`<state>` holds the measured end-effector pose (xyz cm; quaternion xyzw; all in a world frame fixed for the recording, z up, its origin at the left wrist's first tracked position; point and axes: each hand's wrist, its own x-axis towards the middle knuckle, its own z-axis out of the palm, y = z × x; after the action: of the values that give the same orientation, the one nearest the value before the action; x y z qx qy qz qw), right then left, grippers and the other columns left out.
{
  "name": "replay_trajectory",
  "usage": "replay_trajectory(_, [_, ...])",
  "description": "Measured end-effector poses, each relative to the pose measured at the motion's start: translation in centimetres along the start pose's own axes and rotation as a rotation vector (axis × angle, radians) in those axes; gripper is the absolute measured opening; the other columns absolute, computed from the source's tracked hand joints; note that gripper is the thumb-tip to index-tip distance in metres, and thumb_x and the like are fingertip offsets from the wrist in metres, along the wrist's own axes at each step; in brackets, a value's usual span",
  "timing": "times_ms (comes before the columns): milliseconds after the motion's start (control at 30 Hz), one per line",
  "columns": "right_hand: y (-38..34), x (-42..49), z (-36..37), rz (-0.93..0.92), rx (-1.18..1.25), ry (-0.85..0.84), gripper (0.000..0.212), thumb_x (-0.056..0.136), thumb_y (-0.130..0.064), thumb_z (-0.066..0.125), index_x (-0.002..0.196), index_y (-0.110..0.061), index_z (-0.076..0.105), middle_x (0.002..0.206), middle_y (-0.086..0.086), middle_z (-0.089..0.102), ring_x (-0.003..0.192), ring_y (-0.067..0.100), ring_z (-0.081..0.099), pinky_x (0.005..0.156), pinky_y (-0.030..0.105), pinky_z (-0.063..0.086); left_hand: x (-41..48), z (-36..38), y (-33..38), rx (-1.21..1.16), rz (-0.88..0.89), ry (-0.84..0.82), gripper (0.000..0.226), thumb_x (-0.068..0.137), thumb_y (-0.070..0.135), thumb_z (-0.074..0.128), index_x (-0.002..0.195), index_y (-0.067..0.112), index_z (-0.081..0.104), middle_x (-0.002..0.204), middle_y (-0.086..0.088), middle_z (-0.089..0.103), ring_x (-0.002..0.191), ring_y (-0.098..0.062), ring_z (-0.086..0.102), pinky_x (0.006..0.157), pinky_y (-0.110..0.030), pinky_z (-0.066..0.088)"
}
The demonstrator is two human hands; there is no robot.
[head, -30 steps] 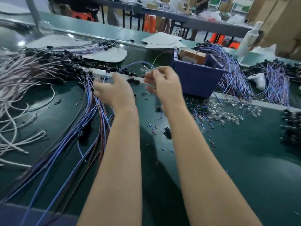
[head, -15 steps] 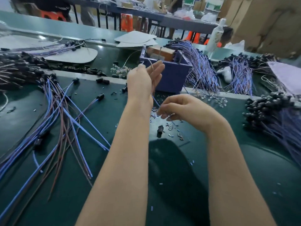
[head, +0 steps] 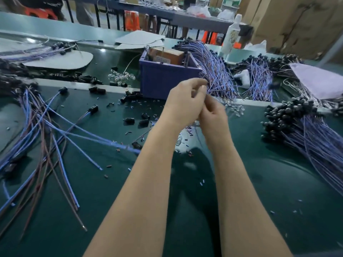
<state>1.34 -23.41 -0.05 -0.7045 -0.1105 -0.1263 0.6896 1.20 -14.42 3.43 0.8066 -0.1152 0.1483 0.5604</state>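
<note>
Both the left hand [head: 185, 102] and right hand [head: 213, 115] curl together, close for fine work. What they pinch, I can't tell.

Green bench mat [head: 278, 191] up front, grey table [head: 200, 17] behind, orange stools [head: 39, 13] underneath, cardboard boxes [head: 297, 21] stacked right.

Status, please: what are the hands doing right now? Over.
Left hand and right hand together, both pinching a small piece, hidden. Blue bin just behind, nothing blocking.
</note>
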Motion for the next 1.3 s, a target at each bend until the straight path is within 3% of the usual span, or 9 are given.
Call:
replay_trajectory(133, [-0.1, 0.4, -0.9, 0.039, 0.295, 0.289, 0.022, 0.099, -0.019, 0.048, 0.086, -0.016, 0.064, 0.054, -0.008, 0.039, 0.042, 0.002, 0.031, 0.041, 0.014, 0.026, -1.1, 0.3, -2.0, 0.072, -0.156, -0.16, 0.03, 0.102, 0.024, 0.038, 0.112, 0.007, 0.061, 0.1, -0.007, 0.068, 0.094, -0.023, 0.063, 0.088, -0.031, 0.048])
replay_trajectory(233, [0.0, 0.4, -1.0, 0.12, 0.463, 0.389, 0.019, 0.098, -0.016, 0.051, 0.084, -0.012, 0.062, 0.058, -0.003, 0.042, 0.039, 0.001, 0.038, 0.037, 0.014, 0.033, -2.0, 0.3, -2.8, -0.125, -0.283, -0.284, 0.029, 0.103, 0.02, 0.036, 0.101, 0.006, 0.061, 0.081, -0.006, 0.07, 0.072, -0.01, 0.068, 0.074, -0.02, 0.051])
replay_trajectory(300, [0.0, 0.4, -1.1, 0.153, 0.53, 0.465, 0.019, 0.097, -0.014, 0.051, 0.081, -0.011, 0.06, 0.058, -0.004, 0.048, 0.043, 0.002, 0.048, 0.043, 0.015, 0.044, -2.1, 0.0, -3.2, -0.094, -0.255, -0.283, 0.025, 0.102, 0.02, 0.04, 0.095, 0.008, 0.062, 0.065, 0.003, 0.062, 0.056, -0.003, 0.061, 0.058, -0.013, 0.046])
replay_trajectory(500, [0.1, 0.7, -2.5, 0.149, 0.639, 0.668, 0.021, 0.099, -0.016, 0.049, 0.079, -0.013, 0.057, 0.05, -0.007, 0.054, 0.044, 0.003, 0.052, 0.047, 0.016, 0.048, -1.8, -0.6, -4.4, 0.148, -0.206, -0.158, 0.016, 0.097, 0.018, 0.049, 0.089, 0.018, 0.062, 0.066, 0.011, 0.059, 0.059, -0.003, 0.053, 0.058, -0.018, 0.042])
replay_trajectory(767, [1.2, 0.3, -0.9, 0.237, 0.368, 0.262, 0.019, 0.095, -0.011, 0.054, 0.077, -0.008, 0.06, 0.056, -0.005, 0.062, 0.048, 0.004, 0.055, 0.051, 0.015, 0.048, -1.8, 0.1, -3.8, 0.08, -0.111, 0.028, 0.016, 0.094, 0.012, 0.054, 0.099, 0.015, 0.069, 0.074, 0.008, 0.062, 0.064, 0.0, 0.053, 0.057, -0.003, 0.037])
replay_trajectory(933, [1.3, 0.5, -1.5, 0.182, 0.396, 0.391, 0.02, 0.097, -0.012, 0.053, 0.079, -0.007, 0.059, 0.054, -0.006, 0.062, 0.048, 0.002, 0.055, 0.052, 0.014, 0.049, -1.7, -0.2, -4.5, 0.128, -0.201, 0.099, 0.012, 0.093, 0.021, 0.056, 0.09, 0.016, 0.067, 0.081, 0.002, 0.068, 0.07, -0.007, 0.057, 0.066, -0.018, 0.041])
replay_trajectory(1067, [1.5, 0.5, -1.6, 0.196, 0.436, 0.438, 0.02, 0.097, -0.013, 0.053, 0.079, -0.008, 0.06, 0.056, -0.005, 0.062, 0.049, 0.003, 0.055, 0.052, 0.014, 0.049, -1.7, -0.2, -4.7, 0.089, -0.252, 0.082, 0.012, 0.094, 0.021, 0.057, 0.083, 0.019, 0.062, 0.069, 0.011, 0.064, 0.063, 0.001, 0.053, 0.059, -0.007, 0.04])
replay_trajectory(1167, [1.4, 0.6, -1.8, 0.21, 0.493, 0.481, 0.022, 0.097, -0.014, 0.052, 0.077, -0.009, 0.059, 0.053, -0.006, 0.061, 0.048, 0.002, 0.055, 0.052, 0.014, 0.049, -1.6, -0.4, -4.4, -0.042, -0.254, 0.031, 0.012, 0.094, 0.016, 0.057, 0.082, 0.016, 0.062, 0.067, 0.008, 0.065, 0.062, -0.005, 0.057, 0.069, -0.021, 0.049])
replay_trajectory(1300, [1.5, 0.8, -2.2, 0.21, 0.564, 0.517, 0.024, 0.097, -0.013, 0.052, 0.075, -0.009, 0.059, 0.049, -0.007, 0.061, 0.045, 0.001, 0.055, 0.051, 0.012, 0.049, -1.8, -0.7, -3.7, -0.196, -0.209, 0.006, 0.015, 0.093, 0.012, 0.058, 0.08, 0.018, 0.061, 0.064, 0.007, 0.066, 0.049, 0.006, 0.054, 0.056, -0.009, 0.046])
